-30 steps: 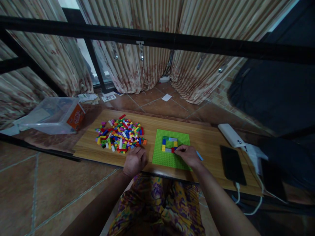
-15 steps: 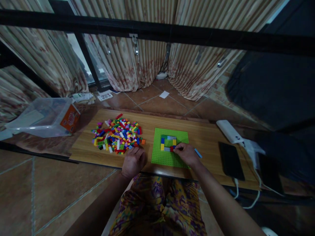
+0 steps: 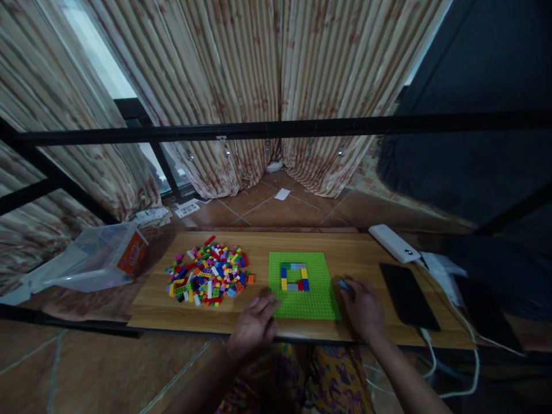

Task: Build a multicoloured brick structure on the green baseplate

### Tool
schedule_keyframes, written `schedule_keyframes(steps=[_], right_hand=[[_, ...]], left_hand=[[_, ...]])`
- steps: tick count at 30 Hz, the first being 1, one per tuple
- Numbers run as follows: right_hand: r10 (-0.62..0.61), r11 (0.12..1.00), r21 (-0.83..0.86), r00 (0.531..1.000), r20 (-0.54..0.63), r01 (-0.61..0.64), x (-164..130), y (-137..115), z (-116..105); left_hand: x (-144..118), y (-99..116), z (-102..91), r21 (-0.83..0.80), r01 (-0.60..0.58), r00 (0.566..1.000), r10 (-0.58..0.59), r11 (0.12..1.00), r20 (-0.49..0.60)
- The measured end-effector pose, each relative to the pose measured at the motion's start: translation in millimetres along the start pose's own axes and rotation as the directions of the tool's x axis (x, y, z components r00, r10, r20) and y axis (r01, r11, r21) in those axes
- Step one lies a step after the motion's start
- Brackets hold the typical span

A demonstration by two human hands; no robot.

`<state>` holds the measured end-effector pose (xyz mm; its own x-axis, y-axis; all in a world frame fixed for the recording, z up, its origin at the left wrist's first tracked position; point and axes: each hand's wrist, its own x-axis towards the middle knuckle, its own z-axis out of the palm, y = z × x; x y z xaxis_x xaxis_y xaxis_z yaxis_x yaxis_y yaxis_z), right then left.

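Striped curtains (image 3: 241,86) with reddish stains hang across the far side, over a tiled floor (image 3: 276,210) with a scrap of white paper (image 3: 282,194) on it. Far left there's a clear plastic tub (image 3: 86,264) tipped on its side, orange label showing. Right end of the wooden board (image 3: 357,250): a white power bank (image 3: 394,243), a dark phone (image 3: 409,296), white cables (image 3: 452,368) trailing off.
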<state>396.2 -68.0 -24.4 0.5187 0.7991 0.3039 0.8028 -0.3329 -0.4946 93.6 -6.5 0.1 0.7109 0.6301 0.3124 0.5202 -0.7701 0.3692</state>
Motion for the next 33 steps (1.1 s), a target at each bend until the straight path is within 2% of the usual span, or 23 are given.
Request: schedule_keyframes(steps=[2,4,9,12,16,18,20,22,24,25,27,28,30,33], right_hand=[[-0.008,1.0,-0.016,0.998,0.064,0.009,-0.2,1.4,0.9],[0.021,1.0,0.008,0.997,0.071,-0.021,-1.6,0.0,1.9],[0.204,0.955,0.229,0.978,-0.038,-0.19,-17.6,-5.6,-4.6],[0.297,0.913,0.298,0.955,-0.019,-0.279,-34.5,-13.0,-14.2],[0.357,0.868,0.346,0.932,0.066,-0.357,-54.2,-26.2,-25.7],[0.352,0.854,0.376,0.932,0.09,-0.359,-60.4,-29.8,-30.3],[0.349,0.845,0.397,0.932,0.096,-0.358,-64.7,-29.6,-35.2],[0.374,0.837,0.396,0.923,0.092,-0.379,-68.6,-25.7,-40.8],[0.405,0.83,0.384,0.911,0.083,-0.404,-73.8,-19.6,-46.9],[0.413,0.826,0.386,0.907,0.083,-0.411,-77.3,-16.4,-49.8],[0.41,0.818,0.402,0.907,0.096,-0.412,-85.9,-11.1,-54.8],[0.402,0.814,0.413,0.909,0.108,-0.409,-90.8,-9.4,-56.6],[0.401,0.797,0.43,0.904,0.147,-0.423,-100.9,-8.2,-58.5],[0.433,0.742,0.461,0.873,0.225,-0.487,-113.3,-10.2,-56.4]], left_hand=[[1.8,5.7,3.9,0.029,-0.031,0.996,0.028,0.999,0.081],[2.1,7.7,8.1,0.069,-0.03,0.991,0.021,0.997,0.13],[5.8,14.3,16.3,0.134,0.005,0.976,-0.034,0.991,0.217],[16.6,33.2,24.4,0.136,0.06,0.961,-0.094,0.989,0.26],[39.4,75.1,45.5,0.168,0.198,0.935,-0.238,0.966,0.263],[51.8,96.9,56.9,0.131,0.233,0.927,-0.261,0.963,0.268],[65.7,113.1,64.1,0.007,0.225,0.932,-0.217,0.974,0.29],[82.7,119.0,63.1,-0.152,0.204,0.94,-0.15,0.967,0.307],[103.3,112.4,52.5,-0.239,0.209,0.953,-0.142,0.948,0.269],[114.1,104.6,44.5,-0.217,0.228,0.962,-0.186,0.949,0.198],[133.8,82.5,27.7,-0.096,0.209,0.977,-0.202,0.973,0.076],[141.0,69.6,20.9,-0.019,0.167,0.984,-0.166,0.986,0.058],[147.2,44.5,13.7,0.09,0.053,0.989,-0.065,0.994,0.135],[137.2,18.4,18.1,0.163,-0.062,0.962,0.015,0.985,0.274]])
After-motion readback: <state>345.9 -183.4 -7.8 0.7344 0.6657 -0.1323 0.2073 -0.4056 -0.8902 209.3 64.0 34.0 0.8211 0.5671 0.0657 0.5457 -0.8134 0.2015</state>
